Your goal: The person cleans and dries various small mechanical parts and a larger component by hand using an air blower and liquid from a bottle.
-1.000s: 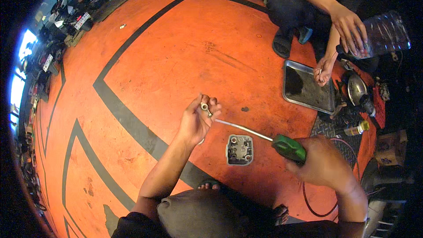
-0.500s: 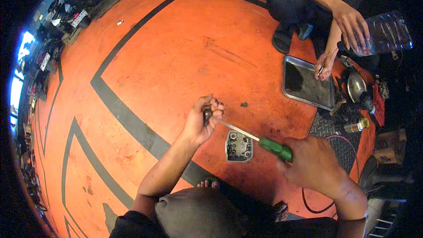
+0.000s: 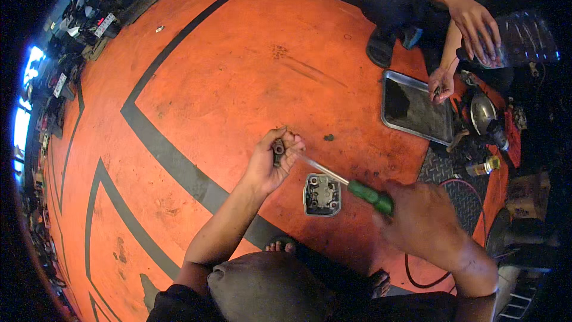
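"While the right hand (image 3: pixel 426 223) is clenched around the green-handled screwdriver (image 3: pixel 370 197), what does the left hand (image 3: pixel 271 164) have?"

"A small dark metal part (image 3: pixel 278 148) with a round opening. It sits well above the floor (image 3: pixel 238 83), grasped between the thumb and the curled fingers (image 3: pixel 292 140)."

"And the screwdriver's shaft?"

"It slants up and leftward from the right hand, its far end right by the left fingers. Whether it touches the small part, I cannot tell; that end is blurred."

"Is the right hand clear enough to read?"

"It is smeared too, but the fingers are wrapped over the back of the handle."

"What lies below the shaft?"

"A squarish metal casting (image 3: pixel 322 194) with round holes near its corners, flat on the orange floor, between the two forearms and apart from both hands."

"Someone else is there, at the upper right?"

"Yes, a co-worker. One hand (image 3: pixel 473 30) grips a clear plastic bottle (image 3: pixel 527 39) lying over on its side in the air; the other hand (image 3: pixel 442 85) is pinched over a metal tray (image 3: pixel 386 107) with a dark patch in it."

"Anything near the tray?"

"A can with a yellow cap (image 3: pixel 484 168), by a dark textured mat (image 3: pixel 438 166)."
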A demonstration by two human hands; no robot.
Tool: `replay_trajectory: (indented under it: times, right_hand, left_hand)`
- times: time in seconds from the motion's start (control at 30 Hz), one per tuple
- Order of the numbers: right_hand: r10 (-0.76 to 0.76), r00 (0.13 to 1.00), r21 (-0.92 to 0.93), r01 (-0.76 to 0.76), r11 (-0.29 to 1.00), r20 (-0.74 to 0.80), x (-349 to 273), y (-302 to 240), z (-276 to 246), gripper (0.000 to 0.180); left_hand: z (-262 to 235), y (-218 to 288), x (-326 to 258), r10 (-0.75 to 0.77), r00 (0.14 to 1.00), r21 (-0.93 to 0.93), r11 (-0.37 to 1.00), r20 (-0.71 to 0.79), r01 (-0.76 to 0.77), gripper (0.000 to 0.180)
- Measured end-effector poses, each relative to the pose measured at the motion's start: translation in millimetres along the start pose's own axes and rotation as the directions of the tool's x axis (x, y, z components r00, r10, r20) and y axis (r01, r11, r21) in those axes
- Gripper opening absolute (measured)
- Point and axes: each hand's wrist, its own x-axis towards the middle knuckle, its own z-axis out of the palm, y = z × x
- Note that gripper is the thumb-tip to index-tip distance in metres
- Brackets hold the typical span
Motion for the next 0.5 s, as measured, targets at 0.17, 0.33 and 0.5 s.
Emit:
replay_trajectory:
  times: [0.17, 0.33, 0.5]
  right_hand:
    - [-0.075, 0.997, 0.084, 0.075, 0.994, -0.005, -0.6, 1.2, 1.3, 0.03]
    - [-0.111, 0.994, 0.045, 0.112, 0.993, -0.017, 1.0, 1.8, 8.3, 0.033]
    - [-0.149, 0.989, 0.077, 0.149, 0.986, -0.002, 1.0, 4.7, 11.7, 0.031]
  left_hand:
    - [4.9, -4.5, 2.0, -0.001, 0.999, -0.03, 1.0, -0.047, 0.0, 0.02]
    - [-15.8, -3.4, 11.2, 0.008, 1.0, -0.122, 0.993, 0.014, -0.006, 0.02]
    - [-12.6, -3.5, 8.7, 0.051, 0.992, -0.049, 0.997, -0.117, -0.057, 0.02]
